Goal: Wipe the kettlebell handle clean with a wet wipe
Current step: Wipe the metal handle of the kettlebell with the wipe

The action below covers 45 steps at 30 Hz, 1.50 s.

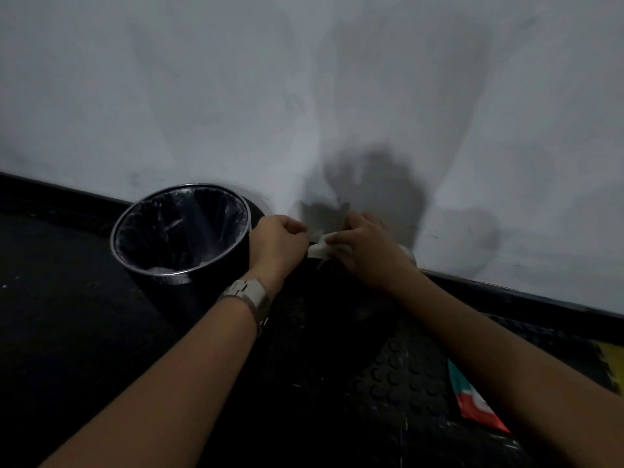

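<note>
Both hands — left hand [277, 243], right hand [363, 244] — pinch the wet wipe [319, 248] between curled fingers, likely spreading it for wiping — kettlebell not discernible.

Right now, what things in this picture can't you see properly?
- Kettlebell: head view, not made out; the floor below the hands is too dark.
- Wet wipe: mostly covered by the left hand and right hand pinching it, and blurred.
- Packet: partly hidden behind the right forearm; print too small to read.
- Bin: its bottom is lost in the dark liner.
</note>
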Each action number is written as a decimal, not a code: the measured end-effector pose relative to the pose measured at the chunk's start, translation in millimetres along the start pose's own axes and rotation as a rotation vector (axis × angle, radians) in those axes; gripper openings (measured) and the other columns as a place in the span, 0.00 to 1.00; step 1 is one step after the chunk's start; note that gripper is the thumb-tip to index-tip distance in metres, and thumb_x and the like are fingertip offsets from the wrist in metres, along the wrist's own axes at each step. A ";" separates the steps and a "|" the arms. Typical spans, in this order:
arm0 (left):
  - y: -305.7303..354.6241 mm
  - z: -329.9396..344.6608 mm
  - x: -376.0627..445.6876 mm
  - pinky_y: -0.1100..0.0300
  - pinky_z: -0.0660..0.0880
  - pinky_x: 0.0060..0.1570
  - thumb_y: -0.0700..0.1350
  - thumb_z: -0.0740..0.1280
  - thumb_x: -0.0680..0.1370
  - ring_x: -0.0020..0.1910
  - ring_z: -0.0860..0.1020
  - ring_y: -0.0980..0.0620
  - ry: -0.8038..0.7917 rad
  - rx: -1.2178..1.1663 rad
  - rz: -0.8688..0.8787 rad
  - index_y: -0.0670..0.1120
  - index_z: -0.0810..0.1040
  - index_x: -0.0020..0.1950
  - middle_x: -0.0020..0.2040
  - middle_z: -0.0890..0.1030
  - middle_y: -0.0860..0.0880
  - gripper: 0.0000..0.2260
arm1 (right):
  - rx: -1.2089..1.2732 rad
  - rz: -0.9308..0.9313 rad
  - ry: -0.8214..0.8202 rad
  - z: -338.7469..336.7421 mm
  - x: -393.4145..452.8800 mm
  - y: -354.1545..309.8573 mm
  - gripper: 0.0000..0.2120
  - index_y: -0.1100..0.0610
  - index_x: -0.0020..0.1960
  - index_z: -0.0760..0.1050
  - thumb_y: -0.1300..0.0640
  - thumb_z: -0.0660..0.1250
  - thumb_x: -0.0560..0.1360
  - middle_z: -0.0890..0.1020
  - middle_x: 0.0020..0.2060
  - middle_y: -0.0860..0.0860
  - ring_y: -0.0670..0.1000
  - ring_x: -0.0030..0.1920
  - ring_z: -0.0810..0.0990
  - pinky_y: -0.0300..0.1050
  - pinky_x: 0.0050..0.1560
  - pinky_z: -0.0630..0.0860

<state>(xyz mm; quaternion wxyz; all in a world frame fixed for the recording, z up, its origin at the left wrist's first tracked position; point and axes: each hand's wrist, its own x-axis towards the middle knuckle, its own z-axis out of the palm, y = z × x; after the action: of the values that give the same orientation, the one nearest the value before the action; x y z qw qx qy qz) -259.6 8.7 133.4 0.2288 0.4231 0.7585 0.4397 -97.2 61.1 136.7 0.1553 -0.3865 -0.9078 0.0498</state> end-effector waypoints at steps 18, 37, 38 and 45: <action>-21.2 16.6 -10.0 0.69 0.71 0.45 0.47 0.72 0.74 0.45 0.79 0.57 -0.135 0.185 0.363 0.45 0.86 0.50 0.47 0.85 0.48 0.08 | 0.166 0.207 0.123 -4.8 -20.7 27.3 0.27 0.41 0.59 0.75 0.45 0.76 0.61 0.82 0.49 0.40 0.48 0.53 0.74 0.40 0.45 0.53; -4.1 22.6 -8.8 0.63 0.70 0.42 0.47 0.69 0.76 0.43 0.79 0.52 -0.238 0.318 0.574 0.45 0.81 0.48 0.42 0.82 0.48 0.06 | 0.235 0.267 0.196 -18.5 -49.2 52.8 0.20 0.41 0.54 0.78 0.45 0.76 0.63 0.78 0.50 0.41 0.49 0.57 0.73 0.51 0.58 0.66; -2.6 23.3 -8.1 0.64 0.69 0.41 0.47 0.70 0.75 0.43 0.79 0.52 -0.235 0.304 0.574 0.46 0.82 0.48 0.42 0.82 0.49 0.05 | 0.246 0.274 0.200 -18.5 -49.9 55.5 0.21 0.40 0.54 0.78 0.44 0.76 0.63 0.77 0.50 0.40 0.49 0.57 0.74 0.55 0.59 0.68; -28.5 18.2 -2.8 0.49 0.78 0.45 0.46 0.72 0.72 0.40 0.80 0.50 -0.335 0.335 0.391 0.45 0.82 0.48 0.39 0.82 0.46 0.07 | 0.276 0.280 0.223 -17.6 -61.6 73.3 0.19 0.42 0.54 0.78 0.43 0.75 0.65 0.77 0.48 0.40 0.46 0.50 0.75 0.56 0.56 0.72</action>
<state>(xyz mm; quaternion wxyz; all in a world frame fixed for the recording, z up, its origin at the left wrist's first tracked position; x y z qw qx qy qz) -257.5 7.7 99.6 0.1890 0.6595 0.6764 0.2680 -1.1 67.4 123.0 0.2978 -0.4867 -0.8071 0.1517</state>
